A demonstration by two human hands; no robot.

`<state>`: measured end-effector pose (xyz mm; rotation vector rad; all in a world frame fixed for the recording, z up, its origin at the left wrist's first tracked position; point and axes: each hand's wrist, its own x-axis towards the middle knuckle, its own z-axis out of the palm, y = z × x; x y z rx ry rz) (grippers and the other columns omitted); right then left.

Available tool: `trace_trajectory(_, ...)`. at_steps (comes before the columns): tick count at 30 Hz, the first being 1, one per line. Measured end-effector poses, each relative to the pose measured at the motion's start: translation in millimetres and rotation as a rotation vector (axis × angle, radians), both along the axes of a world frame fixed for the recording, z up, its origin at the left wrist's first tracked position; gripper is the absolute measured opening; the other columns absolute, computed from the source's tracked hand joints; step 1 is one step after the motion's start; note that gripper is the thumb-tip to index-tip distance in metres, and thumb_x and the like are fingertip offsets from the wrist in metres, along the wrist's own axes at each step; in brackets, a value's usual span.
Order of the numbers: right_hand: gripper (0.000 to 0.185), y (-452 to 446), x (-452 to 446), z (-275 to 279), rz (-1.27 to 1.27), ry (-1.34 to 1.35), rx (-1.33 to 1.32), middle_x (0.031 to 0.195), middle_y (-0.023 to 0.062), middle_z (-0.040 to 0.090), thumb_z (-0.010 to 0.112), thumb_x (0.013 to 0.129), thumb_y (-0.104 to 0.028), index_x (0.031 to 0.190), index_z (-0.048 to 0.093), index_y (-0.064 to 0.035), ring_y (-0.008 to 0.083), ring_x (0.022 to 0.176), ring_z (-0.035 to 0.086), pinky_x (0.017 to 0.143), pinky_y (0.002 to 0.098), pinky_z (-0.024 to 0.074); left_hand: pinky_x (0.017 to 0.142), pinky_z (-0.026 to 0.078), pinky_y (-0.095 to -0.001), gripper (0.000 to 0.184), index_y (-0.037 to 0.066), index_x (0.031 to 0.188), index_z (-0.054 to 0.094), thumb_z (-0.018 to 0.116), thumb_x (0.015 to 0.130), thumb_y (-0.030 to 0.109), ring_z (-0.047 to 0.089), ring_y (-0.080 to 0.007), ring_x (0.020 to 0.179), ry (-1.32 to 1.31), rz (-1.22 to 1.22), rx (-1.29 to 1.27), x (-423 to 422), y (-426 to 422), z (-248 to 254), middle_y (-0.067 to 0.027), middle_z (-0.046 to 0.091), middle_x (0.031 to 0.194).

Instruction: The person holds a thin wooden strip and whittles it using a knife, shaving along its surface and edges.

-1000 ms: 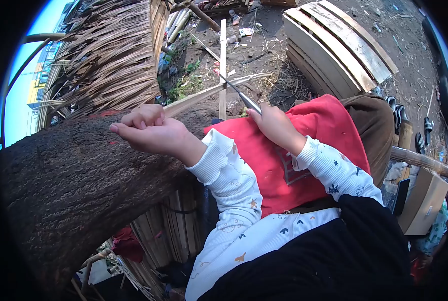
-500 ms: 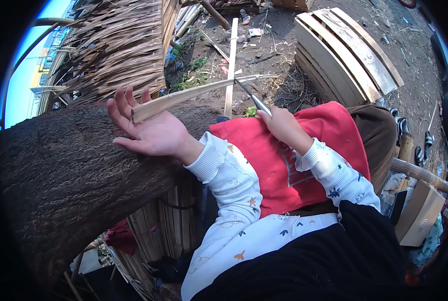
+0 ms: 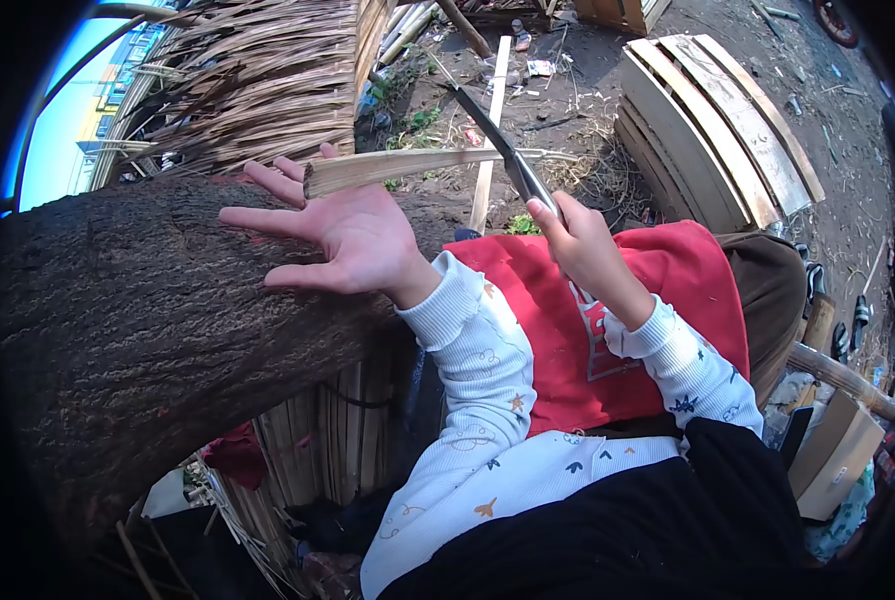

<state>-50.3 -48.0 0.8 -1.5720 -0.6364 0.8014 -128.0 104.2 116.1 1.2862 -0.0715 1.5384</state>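
Note:
My left hand (image 3: 362,240) is palm up with its fingers spread, above a thick dark log. A pale split strip of wood or bamboo (image 3: 407,168) lies across the base of its fingers, without the fingers closing round it. My right hand (image 3: 582,240) is wrapped round the metal handle of a long knife (image 3: 522,172). Its dark blade points up and left, in front of the strip's thin right part; I cannot tell if they touch. A red cloth (image 3: 507,290) covers my lap.
The rough log (image 3: 187,290) runs along my left. Behind it hang bundled dry palm leaves (image 3: 257,90). A stack of curved wooden slats (image 3: 717,130) stands at back right. A narrow wooden strip (image 3: 493,120) lies ahead on littered ground. Sandals (image 3: 860,312) are at right.
My right hand has raised the knife, tilting its blade upward and clear above the strip. My left hand has turned and spread its fingers wider, and the view has shifted slightly.

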Motion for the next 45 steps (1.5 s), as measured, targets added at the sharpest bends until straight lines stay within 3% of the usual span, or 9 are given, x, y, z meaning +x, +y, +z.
trace_trajectory(4,0.03,-1.5,-3.6,7.2,0.085,-0.142,0.223,0.049,-0.0012,0.042,0.049,0.091,-0.03,0.074,0.042,-0.0058,0.0043,0.04,0.042,0.037,0.0207,0.032,0.105,0.017,-0.0465,0.073,0.034,0.139,0.011,0.021,0.079,0.074,0.029,-0.0216,0.128,-0.039,-0.278,0.052,7.7,-7.9,-7.4,-0.0046,0.024,0.143)
trace_trajectory(7,0.03,-4.6,-7.8,17.6,0.072,-0.176,0.312,0.053,-0.0021,0.04,0.056,0.087,-0.031,0.08,0.045,-0.0045,0.0045,0.044,0.042,0.039,0.0217,0.0327,0.106,0.014,-0.0471,0.074,0.039,0.139,0.008,0.022,0.077,0.076,0.025,-0.0213,0.131,0.028,-0.021,-0.085,20.0,-27.7,-2.1,-0.0029,0.021,0.145)
trace_trajectory(10,0.032,-7.0,-7.8,19.9,0.038,-0.196,0.325,0.056,-0.0022,0.039,0.063,0.082,-0.03,0.082,0.047,-0.0036,0.0042,0.047,0.041,0.042,0.0212,0.0322,0.107,0.01,-0.0479,0.077,0.038,0.139,0.007,0.021,0.075,0.078,0.015,-0.0232,0.134,0.037,-0.189,-0.091,28.3,-39.2,1.5,-0.0043,0.016,0.146)
trace_trajectory(15,0.043,-9.2,-8.0,26.4,-0.118,-0.12,0.336,0.057,0.0004,0.036,0.075,0.07,-0.033,0.084,0.046,-0.0036,0.0106,0.05,0.035,0.046,0.027,0.0318,0.099,-0.01,-0.0629,0.079,0.035,0.14,0.0,0.023,0.076,0.076,-0.015,-0.0408,0.131,-0.179,-0.689,-0.192,42.1,-53.1,1.2,-0.0186,-0.005,0.146)
trace_trajectory(28,0.051,-6.8,-1.4,20.0,-0.187,-0.21,0.355,0.086,0.004,0.044,0.078,0.067,-0.026,0.097,0.043,-0.0019,0.0104,0.073,0.043,0.066,0.0259,0.038,0.1,-0.014,-0.0596,0.074,0.034,0.14,0.004,0.032,0.081,0.068,-0.022,-0.034,0.131,-0.326,-1.078,-0.415,51.2,-42.3,-15.9,-0.0139,-0.017,0.145)
trace_trajectory(31,0.055,-6.6,-1.2,21.5,-0.112,-0.052,0.451,0.094,0.0052,0.047,0.077,0.068,-0.025,0.104,0.042,-0.0011,0.0102,0.082,0.046,0.072,0.0259,0.0398,0.101,-0.013,-0.0585,0.077,0.034,0.14,0.005,0.043,0.08,0.061,-0.02,-0.034,0.132,-0.361,-1.12,-0.449,53.1,-45.4,-16.1,-0.0135,-0.017,0.145)
trace_trajectory(37,0.057,-6.8,-2.8,24.0,-0.04,0.123,0.525,0.097,0.0061,0.05,0.076,0.07,-0.023,0.109,0.041,-0.001,0.0099,0.091,0.05,0.079,0.0254,0.0414,0.105,0.006,-0.0585,0.09,0.035,0.14,0.0,0.055,0.074,0.008,-0.012,-0.0368,0.133,-0.184,-0.915,-0.361,56.1,-43.7,-20.0,-0.0159,-0.019,0.144)
trace_trajectory(40,0.054,-8.3,-1.2,22.0,-0.045,0.106,0.497,0.094,0.0058,0.051,0.075,0.071,-0.021,0.108,0.041,-0.001,0.01,0.089,0.051,0.078,0.0251,0.042,0.108,0.012,-0.0549,0.094,0.029,0.14,-0.001,0.05,0.07,-0.007,-0.007,-0.0462,0.13,-0.121,-0.755,-0.335,59.0,-47.2,-19.9,-0.0235,-0.019,0.141)
trace_trajectory(45,0.052,-9.3,2.3,22.6,-0.065,0.124,0.464,0.091,0.0056,0.052,0.075,0.071,-0.019,0.106,0.042,-0.0005,0.0088,0.083,0.052,0.074,0.0238,0.0434,0.108,0.02,-0.049,0.103,0.033,0.14,0.0,0.042,0.061,-0.019,-0.003,-0.0407,0.133,-0.17,-0.773,-0.413,59.2,-45.6,-21.0,-0.02,-0.016,0.142)
